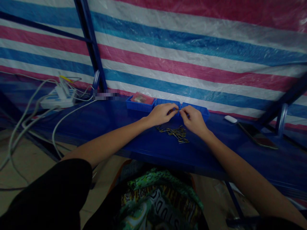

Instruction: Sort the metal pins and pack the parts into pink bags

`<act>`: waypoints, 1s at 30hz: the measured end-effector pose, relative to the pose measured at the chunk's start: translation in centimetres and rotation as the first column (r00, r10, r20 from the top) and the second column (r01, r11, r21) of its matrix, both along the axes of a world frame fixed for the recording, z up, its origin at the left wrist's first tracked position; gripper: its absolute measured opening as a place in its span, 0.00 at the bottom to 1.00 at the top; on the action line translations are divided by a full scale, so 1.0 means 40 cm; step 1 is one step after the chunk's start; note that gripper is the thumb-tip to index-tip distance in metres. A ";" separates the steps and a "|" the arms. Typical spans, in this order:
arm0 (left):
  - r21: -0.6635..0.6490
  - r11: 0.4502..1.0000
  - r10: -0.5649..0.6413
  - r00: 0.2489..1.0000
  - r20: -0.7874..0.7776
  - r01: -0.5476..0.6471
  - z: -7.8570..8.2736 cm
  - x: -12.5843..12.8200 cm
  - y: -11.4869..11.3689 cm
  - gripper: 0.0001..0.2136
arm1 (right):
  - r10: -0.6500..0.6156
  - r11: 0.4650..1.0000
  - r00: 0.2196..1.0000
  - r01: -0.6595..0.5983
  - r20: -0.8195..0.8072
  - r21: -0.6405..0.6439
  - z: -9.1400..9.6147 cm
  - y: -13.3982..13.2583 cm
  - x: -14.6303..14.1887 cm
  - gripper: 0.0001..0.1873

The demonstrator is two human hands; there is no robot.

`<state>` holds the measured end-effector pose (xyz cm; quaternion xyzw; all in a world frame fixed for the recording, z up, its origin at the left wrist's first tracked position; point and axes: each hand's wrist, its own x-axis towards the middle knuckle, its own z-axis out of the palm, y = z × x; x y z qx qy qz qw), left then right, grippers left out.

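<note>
Hands meet near the middle of my head view, fingertips almost together over the blue counter (146, 140). I have the left hand (163, 113) pinched on one end of a thin piece (177, 110), and the right hand (193, 118) pinched on its other end, so the piece spans the small gap between them; its detail is too small for me to read. On my side of the hands, a loose pile of thin rods (178, 132), dark and yellowish, lies crisscrossed on the counter. Behind them I see three blue bins in a row: the left bin (136, 106) carries a reddish packet (146, 99), while the hands partly cover the middle bin (165, 102) and the right bin (203, 111). Off to the right, a small white case (230, 119) sits near a dark phone (260, 136). Far left, pale cables run from a white power strip (59, 99).
</note>
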<state>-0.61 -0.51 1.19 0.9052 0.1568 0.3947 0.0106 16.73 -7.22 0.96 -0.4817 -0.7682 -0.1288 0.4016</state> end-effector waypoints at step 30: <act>-0.029 0.994 0.100 0.992 -0.072 -0.102 0.007 0.004 -0.013 0.13 | 0.009 1.000 1.000 -0.009 -0.014 -0.025 0.002 -0.006 -0.007 0.08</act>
